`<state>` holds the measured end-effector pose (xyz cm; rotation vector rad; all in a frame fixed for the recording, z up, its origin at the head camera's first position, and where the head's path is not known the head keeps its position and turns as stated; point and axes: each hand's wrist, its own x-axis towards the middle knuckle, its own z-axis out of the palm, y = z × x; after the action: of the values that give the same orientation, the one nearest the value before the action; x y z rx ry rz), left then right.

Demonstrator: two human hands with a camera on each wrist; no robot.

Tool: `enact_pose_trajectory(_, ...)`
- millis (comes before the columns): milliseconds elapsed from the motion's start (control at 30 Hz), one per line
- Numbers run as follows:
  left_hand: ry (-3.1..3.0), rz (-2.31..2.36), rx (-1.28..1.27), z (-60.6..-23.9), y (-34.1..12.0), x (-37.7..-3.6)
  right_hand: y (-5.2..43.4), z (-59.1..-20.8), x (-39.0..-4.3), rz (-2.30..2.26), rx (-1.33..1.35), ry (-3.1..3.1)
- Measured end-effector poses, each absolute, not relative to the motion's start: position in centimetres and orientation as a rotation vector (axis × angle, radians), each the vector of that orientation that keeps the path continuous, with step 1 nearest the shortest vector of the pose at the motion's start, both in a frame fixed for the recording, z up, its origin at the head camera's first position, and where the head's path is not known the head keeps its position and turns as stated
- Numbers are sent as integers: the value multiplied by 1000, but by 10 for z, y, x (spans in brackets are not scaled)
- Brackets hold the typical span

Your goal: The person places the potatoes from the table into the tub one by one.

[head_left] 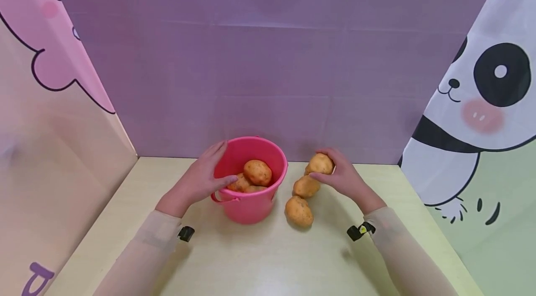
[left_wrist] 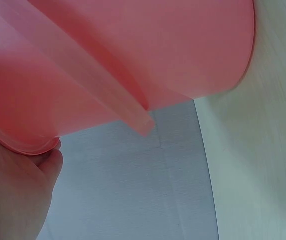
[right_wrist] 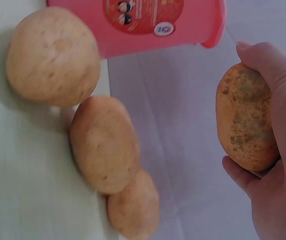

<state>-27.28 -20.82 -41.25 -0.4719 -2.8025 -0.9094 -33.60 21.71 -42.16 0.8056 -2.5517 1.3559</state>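
Observation:
A pink bucket (head_left: 251, 210) stands upright on the table with potatoes (head_left: 257, 172) inside. My left hand (head_left: 201, 177) holds its left rim, the thumb lying over the edge; in the left wrist view part of the hand (left_wrist: 20, 190) is hidden behind the rim. To the right of the bucket, my right hand (head_left: 343, 175) grips a potato (right_wrist: 247, 117) between thumb and fingers, raised off the table. Three more potatoes lie in a row below it: a near one (right_wrist: 53, 57), a middle one (right_wrist: 105, 145) and a far one (right_wrist: 134, 205), partly hidden in the head view.
The pale table (head_left: 259, 259) ends at a purple backdrop (head_left: 268, 63). Side panels carry a pink cartoon figure (head_left: 46, 49) at left and a panda (head_left: 481, 100) at right. The bucket's handle (left_wrist: 93, 80) hangs down its side.

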Motion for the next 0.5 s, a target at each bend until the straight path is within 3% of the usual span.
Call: enact_pose_trajectory(500,-2808,-906,-475,-411,-207,-272,187,-396,-337,1343,959,-2474)
